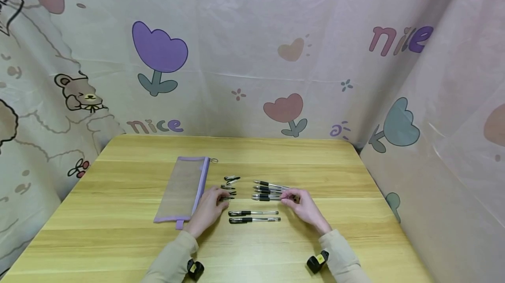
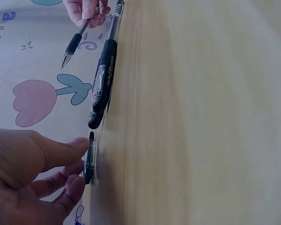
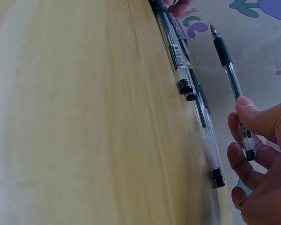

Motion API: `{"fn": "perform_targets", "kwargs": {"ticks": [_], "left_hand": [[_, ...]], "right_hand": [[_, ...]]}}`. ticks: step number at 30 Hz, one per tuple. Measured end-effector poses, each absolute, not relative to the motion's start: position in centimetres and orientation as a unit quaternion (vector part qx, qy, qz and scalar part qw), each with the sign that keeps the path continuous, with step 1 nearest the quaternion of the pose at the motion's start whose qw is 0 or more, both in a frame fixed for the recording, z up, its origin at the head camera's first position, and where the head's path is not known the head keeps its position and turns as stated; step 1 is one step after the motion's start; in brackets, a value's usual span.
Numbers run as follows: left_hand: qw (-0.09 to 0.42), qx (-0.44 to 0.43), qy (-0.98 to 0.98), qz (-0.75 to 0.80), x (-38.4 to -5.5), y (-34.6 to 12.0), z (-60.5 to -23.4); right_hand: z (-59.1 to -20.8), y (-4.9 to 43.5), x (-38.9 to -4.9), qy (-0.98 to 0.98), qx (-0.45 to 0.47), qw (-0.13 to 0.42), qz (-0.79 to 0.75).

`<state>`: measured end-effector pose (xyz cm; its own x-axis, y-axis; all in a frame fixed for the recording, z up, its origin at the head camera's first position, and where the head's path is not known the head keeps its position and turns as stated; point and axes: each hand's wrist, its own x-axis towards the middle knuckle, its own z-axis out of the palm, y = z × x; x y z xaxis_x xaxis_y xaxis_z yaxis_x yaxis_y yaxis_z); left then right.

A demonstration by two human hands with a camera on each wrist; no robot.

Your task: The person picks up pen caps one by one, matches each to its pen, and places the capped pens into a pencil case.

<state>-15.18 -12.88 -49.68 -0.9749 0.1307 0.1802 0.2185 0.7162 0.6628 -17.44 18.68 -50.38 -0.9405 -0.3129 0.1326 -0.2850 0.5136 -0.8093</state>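
My right hand [image 1: 301, 204] pinches an uncapped gel pen [image 3: 234, 84] near its rear end, with the bare tip pointing away from the hand. In the left wrist view that pen is raised off the table. Thumb and fingers of my left hand [image 1: 211, 208] pinch a small black-and-clear pen cap [image 2: 90, 159] at the tabletop. Several other loose caps [image 1: 232, 177] lie just beyond that hand. A row of uncapped pens [image 1: 268, 183] lies by my right hand, partly covered by it. Nearer to me, two capped gel pens [image 1: 254, 220] lie side by side between the hands.
A flat mesh zip pouch [image 1: 179, 191] with purple trim lies left of the caps, its edge beside my left hand. All this is on a wood-grain table [image 1: 118, 213]. A printed curtain [image 1: 221, 107] hangs behind and along both sides.
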Motion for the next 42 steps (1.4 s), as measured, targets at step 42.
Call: {"fn": "perform_targets", "kwargs": {"ticks": [42], "left_hand": [[0.063, -0.092, -0.907, -0.406, -14.8, -12.8, -49.5]], "right_hand": [[-49.0, 18.0, -16.9, 0.866, -0.157, 0.009, -0.474]]}}
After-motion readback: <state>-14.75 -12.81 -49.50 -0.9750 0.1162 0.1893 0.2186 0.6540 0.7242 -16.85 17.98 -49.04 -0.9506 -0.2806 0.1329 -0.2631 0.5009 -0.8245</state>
